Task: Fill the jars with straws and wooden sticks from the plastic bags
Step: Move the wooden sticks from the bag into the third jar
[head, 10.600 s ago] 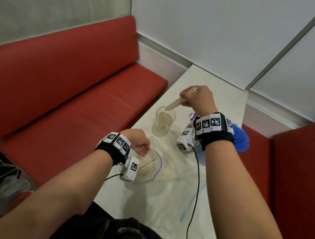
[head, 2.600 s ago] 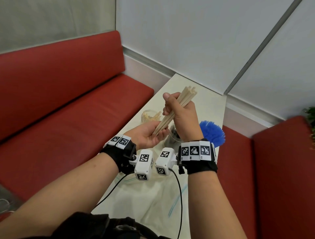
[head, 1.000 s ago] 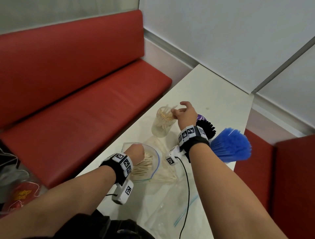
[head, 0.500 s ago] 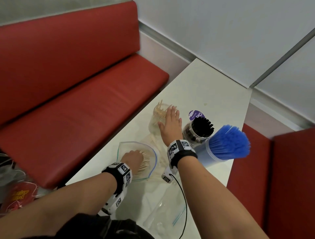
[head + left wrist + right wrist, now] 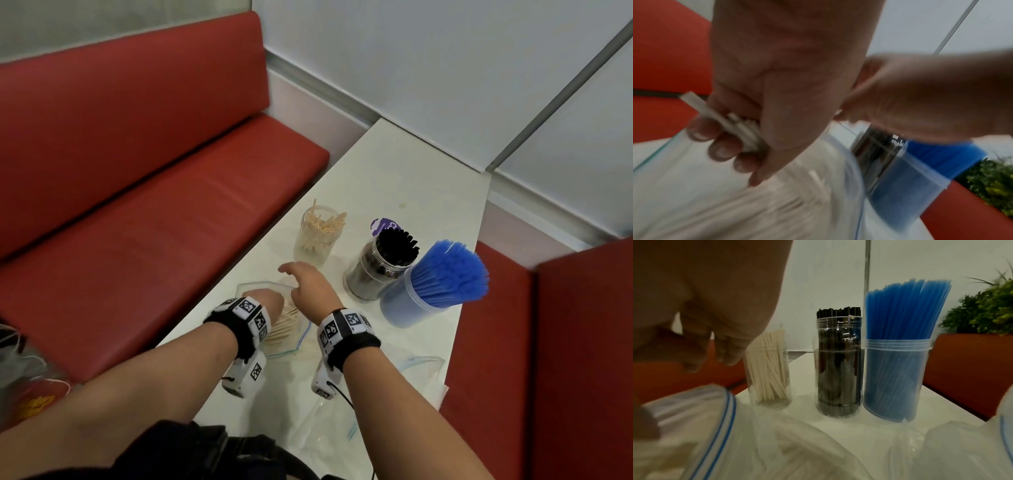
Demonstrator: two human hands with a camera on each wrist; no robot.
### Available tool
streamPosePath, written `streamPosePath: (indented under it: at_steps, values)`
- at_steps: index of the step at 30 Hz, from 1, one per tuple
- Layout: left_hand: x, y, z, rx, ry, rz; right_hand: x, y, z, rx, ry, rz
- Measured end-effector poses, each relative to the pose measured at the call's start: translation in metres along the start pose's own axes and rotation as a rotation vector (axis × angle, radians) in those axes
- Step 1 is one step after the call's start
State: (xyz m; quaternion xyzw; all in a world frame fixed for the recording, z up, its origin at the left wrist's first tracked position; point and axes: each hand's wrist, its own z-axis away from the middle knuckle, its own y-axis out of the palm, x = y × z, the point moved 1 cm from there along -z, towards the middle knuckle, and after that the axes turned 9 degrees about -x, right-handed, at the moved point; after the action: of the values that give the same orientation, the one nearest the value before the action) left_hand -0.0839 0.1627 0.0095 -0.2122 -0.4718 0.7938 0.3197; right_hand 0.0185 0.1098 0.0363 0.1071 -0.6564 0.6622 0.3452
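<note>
Bench: a red padded bench [image 5: 144, 178] fills the left half of the head view; another red seat [image 5: 561, 359] fills the lower right.
Table: a white table [image 5: 404, 192] runs from the bottom centre to the wall at upper right.
Plastic bags: an open clear zip bag [image 5: 294, 339] of wooden sticks [image 5: 282, 329] lies at the centre of the head view; empty clear bags [image 5: 421, 366] lie crumpled to its right and below.
Blue jar: a clear jar [image 5: 411, 301] packed with blue straws [image 5: 448, 270], right of centre, touching the black jar.
Black jar: a clear jar [image 5: 370, 274] of black straws [image 5: 397, 246], centre right.
Stick jar: a clear jar [image 5: 317, 240] partly filled with pale wooden sticks, above centre, apart from the other two.
Left hand: the left hand [image 5: 263, 301] is inside the bag mouth; in the left wrist view its fingers [image 5: 721, 147] curl round a small bundle of sticks [image 5: 725, 121].
Right hand: the right hand [image 5: 308, 284] hovers over the bag's far rim, fingers loosely spread and relaxed, holding nothing.
</note>
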Motion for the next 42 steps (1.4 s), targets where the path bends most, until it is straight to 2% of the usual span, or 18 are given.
streamPosePath:
  at_steps: [4, 7, 11, 15, 17, 20, 22, 24, 26, 28, 30, 31, 32, 34, 36, 38, 40, 42]
  values:
    - [0.003, -0.041, 0.011, -0.043, 0.004, 0.033, -0.006, 0.027, 0.014, 0.136, 0.015, 0.249]
    - [-0.001, -0.073, 0.023, -0.065, 0.02, 0.038, -0.009, 0.035, 0.018, 0.071, 0.073, 0.256]
    - [-0.009, -0.111, 0.044, -0.118, 0.055, -0.017, -0.003, 0.029, 0.017, -0.115, 0.058, 0.099]
    - [-0.015, -0.153, 0.062, -0.221, 0.151, -0.114, 0.014, 0.01, 0.024, -0.241, 0.02, -0.259]
    - [-0.01, -0.171, 0.066, -0.358, 0.181, 0.01, 0.02, 0.003, 0.025, -0.249, 0.045, -0.409]
    - [-0.004, -0.186, 0.065, -0.64, 0.218, 0.202, 0.031, -0.007, 0.024, -0.318, 0.031, -0.517]
    - [-0.009, -0.185, 0.067, -0.722, 0.252, 0.252, 0.04, -0.016, 0.023, -0.377, 0.038, -0.557]
    - [-0.016, -0.18, 0.069, -0.725, 0.289, 0.279, 0.043, -0.024, 0.02, -0.407, 0.073, -0.576]
    - [-0.018, -0.179, 0.071, -0.712, 0.358, 0.547, 0.045, -0.032, 0.021, -0.394, 0.099, -0.643]
    - [-0.017, -0.182, 0.074, -0.753, 0.391, 1.093, 0.044, -0.044, 0.022, -0.39, 0.15, -0.749]
    - [-0.013, -0.182, 0.067, -0.815, 0.275, 1.54, 0.046, -0.065, 0.025, -0.431, 0.193, -0.875]
    - [-0.011, -0.178, 0.063, -0.78, 0.168, 1.683, 0.048, -0.076, 0.026, -0.446, 0.192, -0.956]
    - [-0.009, -0.171, 0.057, -0.678, 0.056, 1.768, 0.052, -0.088, 0.028, -0.448, 0.17, -1.036]
    - [-0.009, -0.15, 0.047, -0.29, -0.068, 1.808, 0.061, -0.11, 0.03, -0.438, 0.104, -1.139]
    - [-0.012, -0.124, 0.046, 0.154, -0.061, 1.845, 0.069, -0.126, 0.031, -0.442, 0.057, -1.201]
    - [-0.021, -0.105, 0.047, 0.442, -0.036, 2.045, 0.074, -0.134, 0.032, -0.454, 0.031, -1.23]
    - [-0.03, -0.097, 0.048, 0.558, -0.041, 2.23, 0.077, -0.136, 0.035, -0.459, 0.0, -1.194]
    - [-0.034, -0.096, 0.046, 0.591, -0.049, 2.307, 0.077, -0.136, 0.038, -0.458, -0.026, -1.136]
